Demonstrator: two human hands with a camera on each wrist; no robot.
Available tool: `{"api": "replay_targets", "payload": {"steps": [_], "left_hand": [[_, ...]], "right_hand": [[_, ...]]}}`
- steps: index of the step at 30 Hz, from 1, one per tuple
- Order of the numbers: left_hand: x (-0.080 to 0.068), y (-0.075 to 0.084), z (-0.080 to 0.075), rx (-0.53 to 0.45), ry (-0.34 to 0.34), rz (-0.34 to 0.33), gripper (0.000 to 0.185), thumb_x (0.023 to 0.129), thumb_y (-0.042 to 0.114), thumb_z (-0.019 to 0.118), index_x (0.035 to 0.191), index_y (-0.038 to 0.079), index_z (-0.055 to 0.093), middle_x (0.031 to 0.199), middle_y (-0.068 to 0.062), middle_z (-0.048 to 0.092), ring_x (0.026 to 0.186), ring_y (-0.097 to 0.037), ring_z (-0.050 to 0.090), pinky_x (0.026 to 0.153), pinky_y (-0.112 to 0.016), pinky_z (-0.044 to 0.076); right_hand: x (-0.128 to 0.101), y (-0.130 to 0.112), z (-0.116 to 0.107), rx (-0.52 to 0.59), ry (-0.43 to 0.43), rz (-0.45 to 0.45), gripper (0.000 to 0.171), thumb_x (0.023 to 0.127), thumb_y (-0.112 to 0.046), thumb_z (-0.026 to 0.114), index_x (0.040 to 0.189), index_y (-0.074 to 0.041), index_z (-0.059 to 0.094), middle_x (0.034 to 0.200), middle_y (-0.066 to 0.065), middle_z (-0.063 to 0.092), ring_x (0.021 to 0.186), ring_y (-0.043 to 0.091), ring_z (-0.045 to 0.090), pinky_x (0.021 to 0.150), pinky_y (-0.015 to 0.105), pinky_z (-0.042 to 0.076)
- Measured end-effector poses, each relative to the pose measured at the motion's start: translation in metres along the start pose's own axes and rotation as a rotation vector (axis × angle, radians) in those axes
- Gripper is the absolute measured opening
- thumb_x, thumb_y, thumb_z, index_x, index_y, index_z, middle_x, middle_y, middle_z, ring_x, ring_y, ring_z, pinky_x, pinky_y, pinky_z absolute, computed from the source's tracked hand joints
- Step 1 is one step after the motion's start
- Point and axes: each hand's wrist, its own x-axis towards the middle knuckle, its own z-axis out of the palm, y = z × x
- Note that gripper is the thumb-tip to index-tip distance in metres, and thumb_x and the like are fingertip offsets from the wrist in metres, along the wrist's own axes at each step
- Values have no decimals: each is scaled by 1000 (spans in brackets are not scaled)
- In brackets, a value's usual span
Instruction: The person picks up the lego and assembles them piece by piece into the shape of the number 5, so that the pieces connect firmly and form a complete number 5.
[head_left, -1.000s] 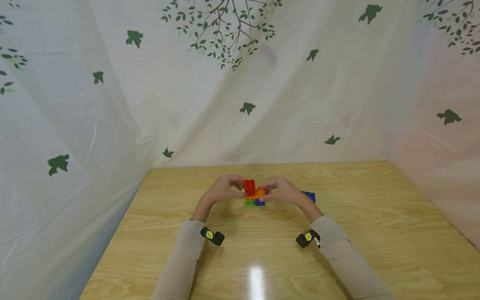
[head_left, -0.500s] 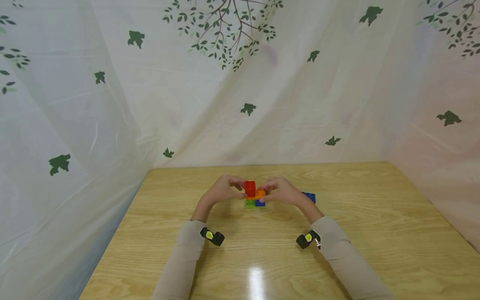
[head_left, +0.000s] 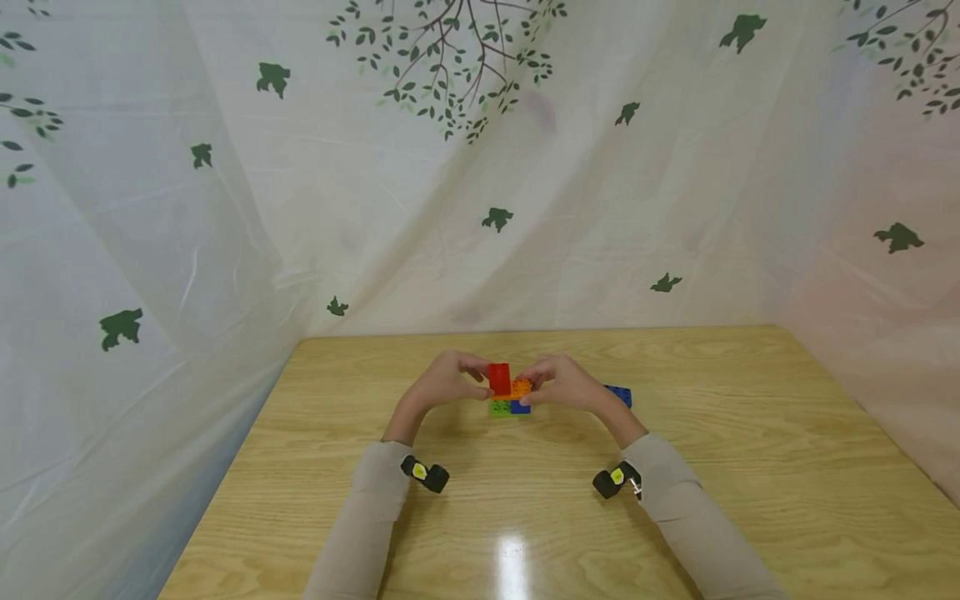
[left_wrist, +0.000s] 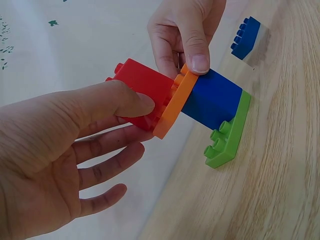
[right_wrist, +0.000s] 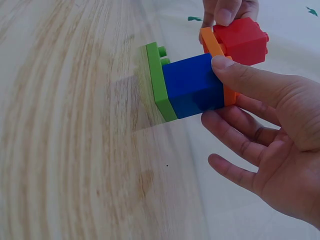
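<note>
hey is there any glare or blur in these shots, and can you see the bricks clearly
Head view: a bright glare patch on the table near the bottom edge; the brick stack is small but sharp, and the curtain lines bow toward the edges. Left wrist view: bricks crisp, left hand close and slightly soft. Right wrist view: the wood grain smears at the left, the blue brick clear.

Staged recording booth, wooden table [head_left: 750,433], leaf-printed white curtains [head_left: 225,208] draped around

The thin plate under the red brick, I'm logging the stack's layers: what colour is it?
Orange: the thin plate shows best in the left wrist view.
</note>
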Motion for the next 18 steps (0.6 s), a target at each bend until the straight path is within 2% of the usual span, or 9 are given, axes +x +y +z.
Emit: {"api": "replay_targets", "payload": {"steps": [12, 18], "left_hand": [[2, 0, 2, 38, 11, 35, 40, 82, 8, 82, 121, 5, 75, 108, -9, 78, 97, -26, 69, 86, -32, 57], [4, 3, 8, 129, 29, 98, 39, 77, -13, 75, 111, 5, 78, 112, -11, 76, 97, -25, 69, 87, -38, 59]], "right_hand": [[0, 2, 0, -3, -1, -20, 34, 86, -20, 83, 115, -3, 76, 102, 10, 69, 86, 15, 66, 81, 31, 56], [0, 2, 1, 1, 3, -31, 34, 86, -20, 83, 115, -3, 76, 101, 10, 70, 87, 15, 66, 78, 29, 56]]}}
